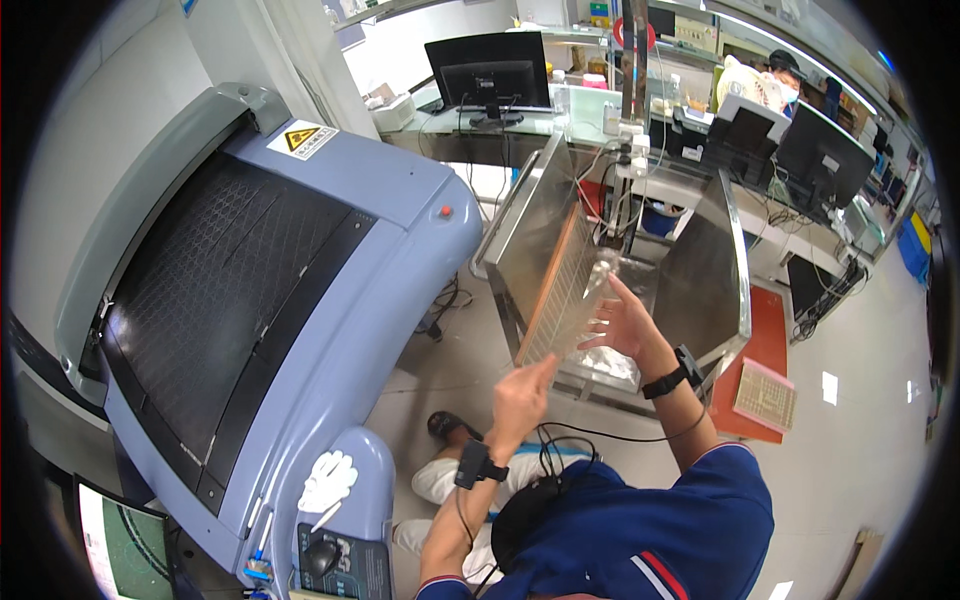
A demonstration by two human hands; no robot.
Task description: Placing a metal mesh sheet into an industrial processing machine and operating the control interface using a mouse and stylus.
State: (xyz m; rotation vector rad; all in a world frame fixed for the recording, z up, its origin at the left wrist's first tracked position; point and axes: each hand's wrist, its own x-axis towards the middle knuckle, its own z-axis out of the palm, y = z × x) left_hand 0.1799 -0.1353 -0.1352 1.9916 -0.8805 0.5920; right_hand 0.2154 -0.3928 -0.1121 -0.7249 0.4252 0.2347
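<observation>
My left hand [522, 402] is closed, its fingertips drawn together by the lower end of a grid-patterned panel [560, 295] with an orange edge. What it pinches, if anything, I cannot make out. My right hand [625, 322] is raised to the right of that panel, fingers apart and curved. Shiny clear film [603, 268] shows just beyond its fingertips; whether they touch it I cannot tell. The panel leans upright inside a metal-walled cart [700, 270], against the left wall. More crinkled clear plastic [610, 363] lies low in the cart, below my right hand.
A large blue-grey machine [400, 240] with a dark patterned bed fills the left, with white gloves [328, 481] and a mouse [321, 558] on its ledge. A yellowish panel [766, 395] lies on an orange board at right. Monitors [489, 75] stand behind; a person [770, 85] is far right.
</observation>
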